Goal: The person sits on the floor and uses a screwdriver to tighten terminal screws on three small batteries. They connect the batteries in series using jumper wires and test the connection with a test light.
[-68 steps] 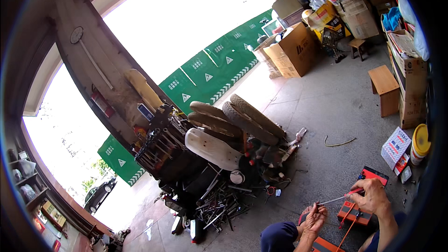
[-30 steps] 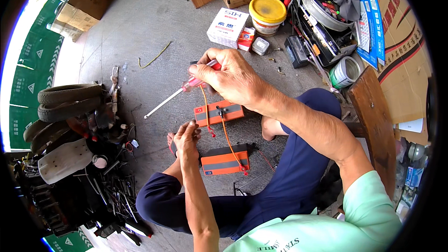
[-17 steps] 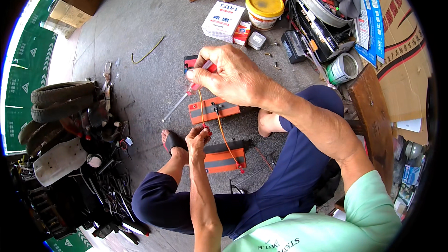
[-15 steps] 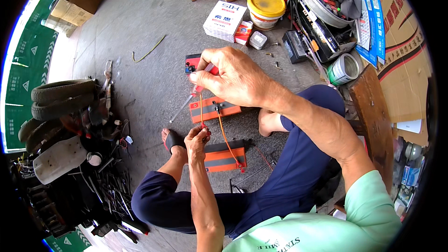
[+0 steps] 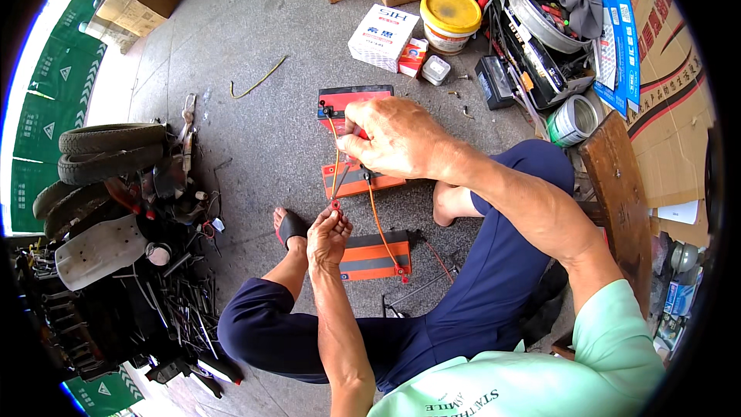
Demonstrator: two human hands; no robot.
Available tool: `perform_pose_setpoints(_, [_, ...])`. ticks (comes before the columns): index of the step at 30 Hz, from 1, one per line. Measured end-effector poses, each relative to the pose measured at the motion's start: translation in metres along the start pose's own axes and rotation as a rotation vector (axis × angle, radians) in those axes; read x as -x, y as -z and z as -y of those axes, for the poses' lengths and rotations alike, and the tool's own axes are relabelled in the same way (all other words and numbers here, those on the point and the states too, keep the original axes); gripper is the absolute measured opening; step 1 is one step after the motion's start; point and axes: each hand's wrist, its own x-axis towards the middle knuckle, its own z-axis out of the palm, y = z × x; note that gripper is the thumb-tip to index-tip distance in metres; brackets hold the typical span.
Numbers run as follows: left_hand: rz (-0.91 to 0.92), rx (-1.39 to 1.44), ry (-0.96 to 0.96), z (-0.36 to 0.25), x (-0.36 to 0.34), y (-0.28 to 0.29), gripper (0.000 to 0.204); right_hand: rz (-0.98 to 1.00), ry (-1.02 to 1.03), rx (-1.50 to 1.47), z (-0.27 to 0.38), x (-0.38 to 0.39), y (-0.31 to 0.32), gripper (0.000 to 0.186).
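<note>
My left hand pinches a small red terminal piece at the lower end of an orange cable. That cable runs up to a dark terminal on the far red-and-black battery. My right hand grips a screwdriver whose handle is mostly hidden by the fingers. Its thin shaft slants down, with the tip close to the red piece; contact I cannot tell. Beneath the hands lies the middle orange-and-grey battery. A second orange cable links it to the near orange-and-grey battery.
Old tyres and a heap of metal parts and tools lie on the left. A white box, a yellow-lidded bucket and a black battery stand at the far right. A wooden bench is beside my right arm.
My right hand has brought the screwdriver from pointing off to the lower left over to the red terminal piece. My left hand keeps its pinch. More of the far battery now shows.
</note>
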Motion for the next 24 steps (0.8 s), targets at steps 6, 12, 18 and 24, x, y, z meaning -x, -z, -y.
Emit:
perform_pose_setpoints(6, [0.005,0.019,0.008,0.0,0.0,0.001,0.016,0.055,-0.005,0.013,-0.001,-0.003,-0.012,0.027])
perform_pose_setpoints(12, [-0.02,0.016,0.003,-0.001,0.001,-0.001,0.016,0.086,-0.01,0.076,0.001,-0.004,-0.015,0.027])
perform_pose_setpoints(18, [-0.038,0.017,-0.008,0.0,0.0,0.0,0.018,0.077,-0.007,0.087,0.004,-0.003,-0.017,0.027])
perform_pose_setpoints(24, [-0.042,0.006,-0.021,0.001,0.001,0.0,0.018,0.071,0.024,0.093,0.005,-0.002,-0.022,0.026])
